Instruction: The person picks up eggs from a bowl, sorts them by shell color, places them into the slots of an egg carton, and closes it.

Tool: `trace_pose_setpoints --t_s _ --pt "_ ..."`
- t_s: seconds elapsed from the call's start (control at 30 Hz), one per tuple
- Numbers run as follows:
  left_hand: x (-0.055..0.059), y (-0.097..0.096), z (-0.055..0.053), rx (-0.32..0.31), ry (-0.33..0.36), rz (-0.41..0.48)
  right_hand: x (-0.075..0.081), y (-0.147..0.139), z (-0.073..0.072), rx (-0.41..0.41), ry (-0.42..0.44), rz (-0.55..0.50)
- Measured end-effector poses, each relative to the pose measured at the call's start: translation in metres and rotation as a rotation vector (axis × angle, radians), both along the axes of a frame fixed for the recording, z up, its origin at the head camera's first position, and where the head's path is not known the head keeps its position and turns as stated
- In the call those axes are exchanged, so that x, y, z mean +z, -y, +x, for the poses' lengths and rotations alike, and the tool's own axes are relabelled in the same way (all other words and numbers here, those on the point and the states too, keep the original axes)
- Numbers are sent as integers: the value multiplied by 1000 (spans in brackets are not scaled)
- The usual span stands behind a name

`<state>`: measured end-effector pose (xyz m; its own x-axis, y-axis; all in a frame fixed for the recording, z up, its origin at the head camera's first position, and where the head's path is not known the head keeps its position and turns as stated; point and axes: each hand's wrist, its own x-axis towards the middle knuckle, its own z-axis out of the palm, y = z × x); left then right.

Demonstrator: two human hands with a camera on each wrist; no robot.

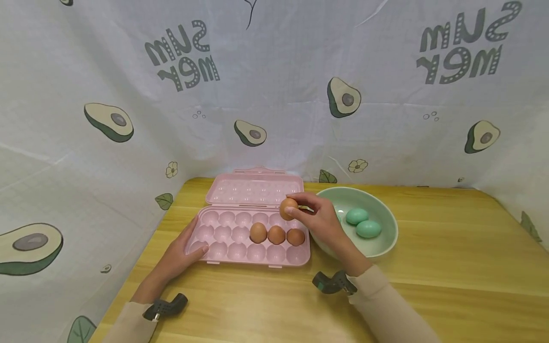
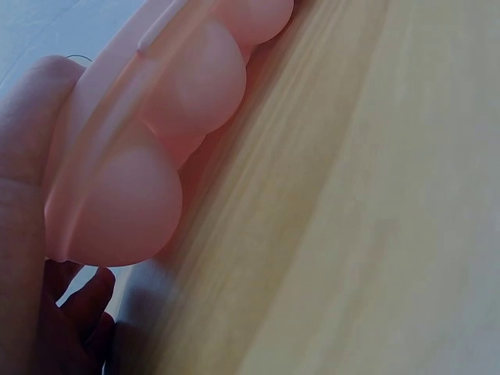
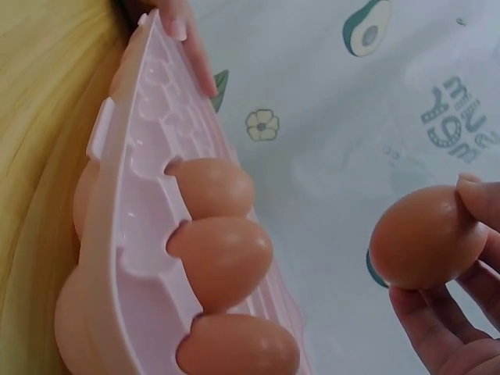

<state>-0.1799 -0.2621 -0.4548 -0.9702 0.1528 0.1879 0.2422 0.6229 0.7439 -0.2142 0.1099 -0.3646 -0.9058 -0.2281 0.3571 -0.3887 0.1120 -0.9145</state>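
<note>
Pink egg carton: standing open, thin plastic by appearance, presumably light and flexible. Pale green bowl: to its right. Left hand: gripping the carton's left end. Right hand: pinching a brown egg above the carton's far right part. Egg judged light, rigid, smooth, fragile; hold gently around the widest part.

A white cloth spans the upper half of the head view, printed with avocados and 2 mirrored "SUMMER" words, upper left and upper right; a yellow wood-grain table spans the lower centre and right.
</note>
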Motion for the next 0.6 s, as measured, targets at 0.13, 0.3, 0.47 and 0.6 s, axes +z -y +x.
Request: trace_pose_setpoints --t_s 0.13,0.3,0.47,0.6 --pt "0 -1 -1 -8 7 2 -3 6 0 -9 2 2" --pt "1 -3 -2 -18 7 5 4 15 4 -14 -29 14" --pt "1 -2 -1 -14 12 4 17 27 12 -5 -40 11" --pt "1 -1 1 -4 21 5 5 37 2 17 -26 -15"
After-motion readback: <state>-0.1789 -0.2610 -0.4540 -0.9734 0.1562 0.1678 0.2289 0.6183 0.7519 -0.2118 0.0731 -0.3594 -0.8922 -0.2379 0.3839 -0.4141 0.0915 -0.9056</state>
